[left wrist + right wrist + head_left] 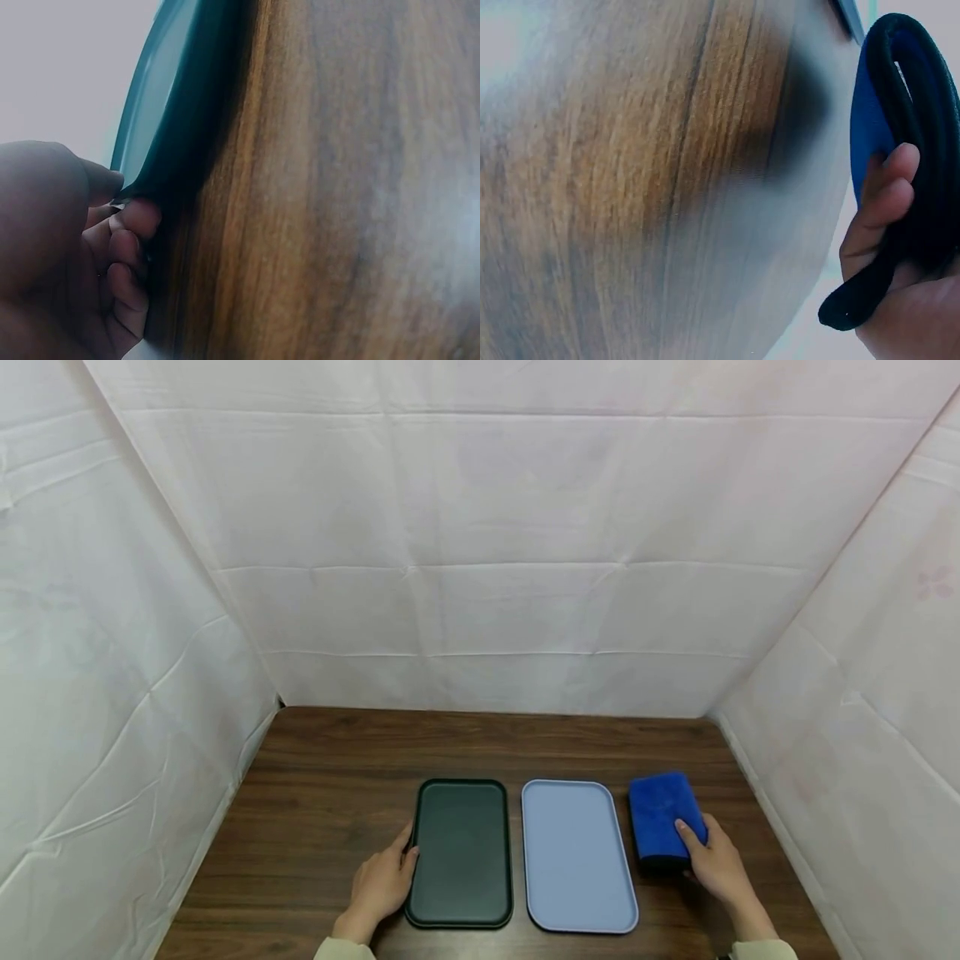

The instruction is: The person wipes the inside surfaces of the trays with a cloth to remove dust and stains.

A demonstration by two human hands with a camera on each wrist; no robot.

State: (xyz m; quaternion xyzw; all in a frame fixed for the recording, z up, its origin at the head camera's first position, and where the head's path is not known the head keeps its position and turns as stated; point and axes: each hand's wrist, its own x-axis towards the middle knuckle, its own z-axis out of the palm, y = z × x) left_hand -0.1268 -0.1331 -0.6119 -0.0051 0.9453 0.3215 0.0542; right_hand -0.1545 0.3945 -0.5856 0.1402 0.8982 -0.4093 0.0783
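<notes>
A dark green tray (463, 853) lies on the table, and my left hand (381, 878) is at its left edge. In the left wrist view the thumb (103, 182) and fingers (140, 217) pinch the tray's rim (161, 112). At the right, my right hand (720, 864) grips a folded blue cloth (662, 814) by its right side, thumb on top. The right wrist view shows the cloth's dark folded layers (907, 97) raised above the wood, with fingertips (896, 180) curled against it.
A light blue tray (577, 856) lies between the green tray and the blue cloth. The brown wooden table (315, 793) is enclosed by white fabric sheets (510, 610) at the back and both sides.
</notes>
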